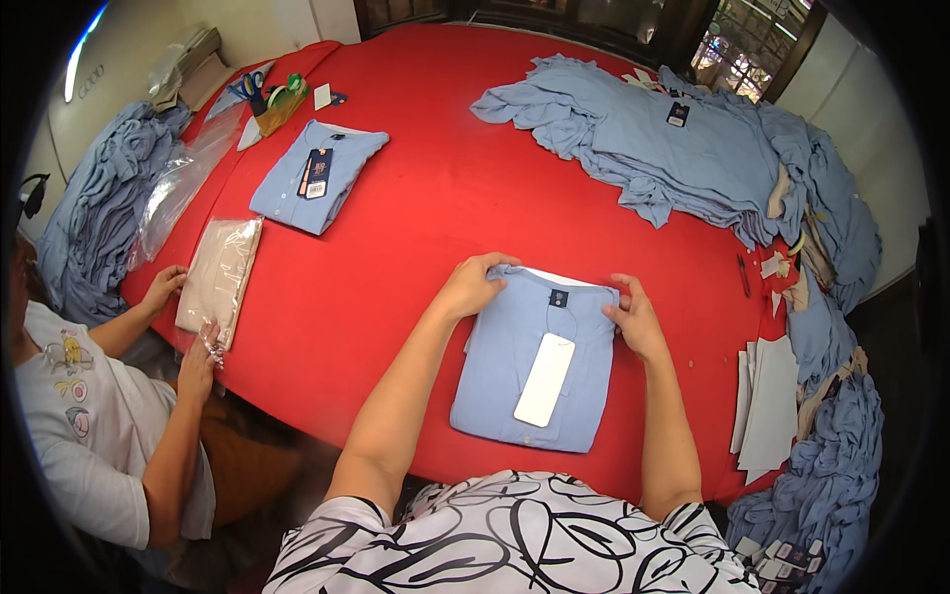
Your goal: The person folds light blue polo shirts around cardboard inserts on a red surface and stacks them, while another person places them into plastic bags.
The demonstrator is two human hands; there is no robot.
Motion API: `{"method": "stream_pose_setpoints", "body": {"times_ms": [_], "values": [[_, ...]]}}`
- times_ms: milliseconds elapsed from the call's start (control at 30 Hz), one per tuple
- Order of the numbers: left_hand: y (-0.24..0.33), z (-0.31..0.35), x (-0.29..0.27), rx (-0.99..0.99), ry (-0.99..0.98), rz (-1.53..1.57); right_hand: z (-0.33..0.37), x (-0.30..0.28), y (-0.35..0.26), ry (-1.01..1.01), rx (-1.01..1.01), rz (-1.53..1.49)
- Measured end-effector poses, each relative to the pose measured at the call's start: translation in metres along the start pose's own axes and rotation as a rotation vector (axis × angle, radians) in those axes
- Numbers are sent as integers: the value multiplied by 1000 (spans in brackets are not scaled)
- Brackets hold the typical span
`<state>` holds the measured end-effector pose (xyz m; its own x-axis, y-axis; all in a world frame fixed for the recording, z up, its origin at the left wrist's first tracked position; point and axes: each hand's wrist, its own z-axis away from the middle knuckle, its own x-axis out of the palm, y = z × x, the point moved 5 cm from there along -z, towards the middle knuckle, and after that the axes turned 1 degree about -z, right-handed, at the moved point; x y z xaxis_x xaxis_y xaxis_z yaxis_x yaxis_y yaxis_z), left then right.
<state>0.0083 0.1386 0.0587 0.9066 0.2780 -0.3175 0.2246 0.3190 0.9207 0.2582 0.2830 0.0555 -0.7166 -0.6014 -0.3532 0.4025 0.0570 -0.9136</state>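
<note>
A folded light blue shirt (485,386) lies flat on the red table in front of me, its collar end facing away. From its neck hangs a blank white tag (545,380) on a thin loop, below a small dark neck label (559,298). My left hand (477,285) pinches the shirt's far left corner, fingers closed on the cloth. At the far right corner my right hand (635,315) grips the edge between thumb and fingers. White paper or board peeks out along the collar edge between both hands.
To my left, a co-worker's hands (203,348) touch a beige garment in clear plastic (220,277). Another folded blue shirt (322,176) lies beyond. Blue shirt piles (663,139) fill the far right, white sheets (768,406) the near right. Scissors (247,91) stand far left.
</note>
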Motion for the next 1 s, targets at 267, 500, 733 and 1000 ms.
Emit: {"method": "stream_pose_setpoints", "body": {"times_ms": [267,500,733,1000], "values": [[1,-77,-91,86,88,-279,-90,46,-15,-87,-164,-136],[51,-187,-269,234,733,-755,-247,173,-157,206,-387,-11],[-46,-240,-307,266,896,-748,-307,201,-172,-6,-446,75],[-38,-220,-308,290,1041,-825,-268,-88,-82,887,-256,894]]}}
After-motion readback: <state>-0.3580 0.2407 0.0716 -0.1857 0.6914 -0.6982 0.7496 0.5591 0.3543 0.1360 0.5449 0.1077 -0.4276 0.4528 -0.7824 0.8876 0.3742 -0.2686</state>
